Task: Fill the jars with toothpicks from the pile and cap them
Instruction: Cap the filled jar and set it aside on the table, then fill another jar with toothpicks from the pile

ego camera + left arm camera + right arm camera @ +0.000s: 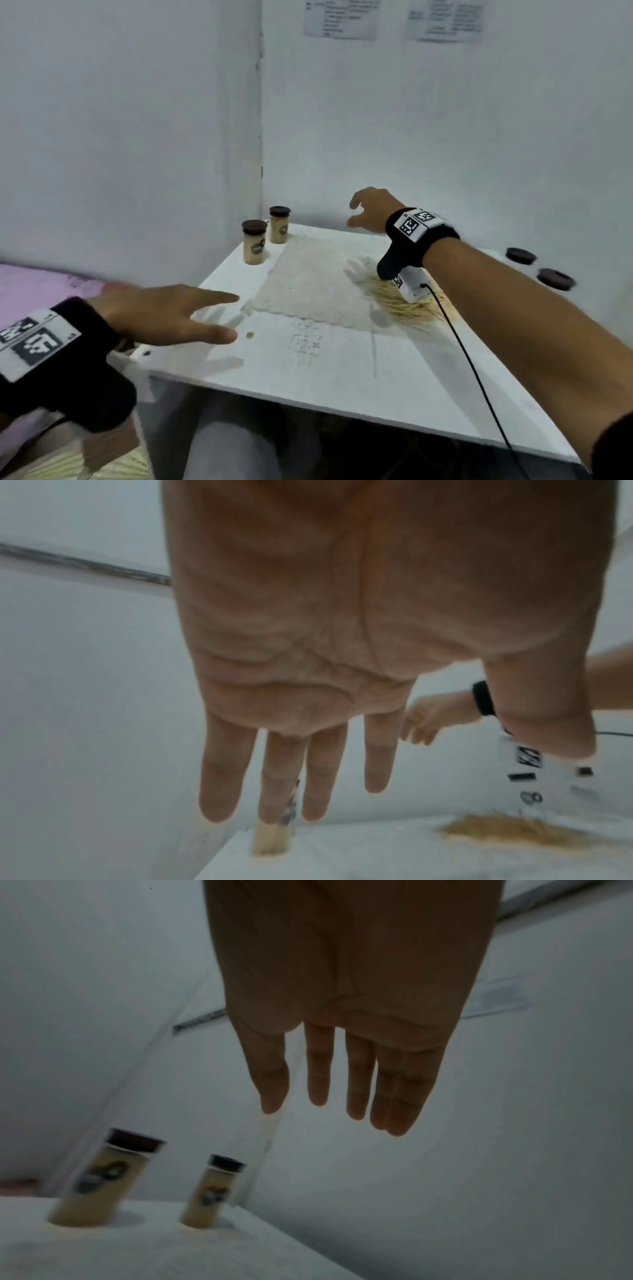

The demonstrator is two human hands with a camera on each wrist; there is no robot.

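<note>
Head view: left hand (164, 313) flat, fingers spread, empty, over the table's (342, 383) left edge. Right hand (371, 210) loose, fingers straight, empty, above the far edge. Two capped jars (255, 242) (279, 224) full of toothpicks at far-left corner. Toothpick pile (407, 301) toward right edge; two loose lids (520, 255) (555, 279) beyond it.

Table: white table (342, 377) in the room corner.
Mat: pale mat (308, 284) lies flat on it.
Jars: two capped jars (255, 242) stand at the far left corner.
Pile: toothpicks (404, 301) on the right.
Lids: two dark lids (555, 279) at the right edge.
</note>
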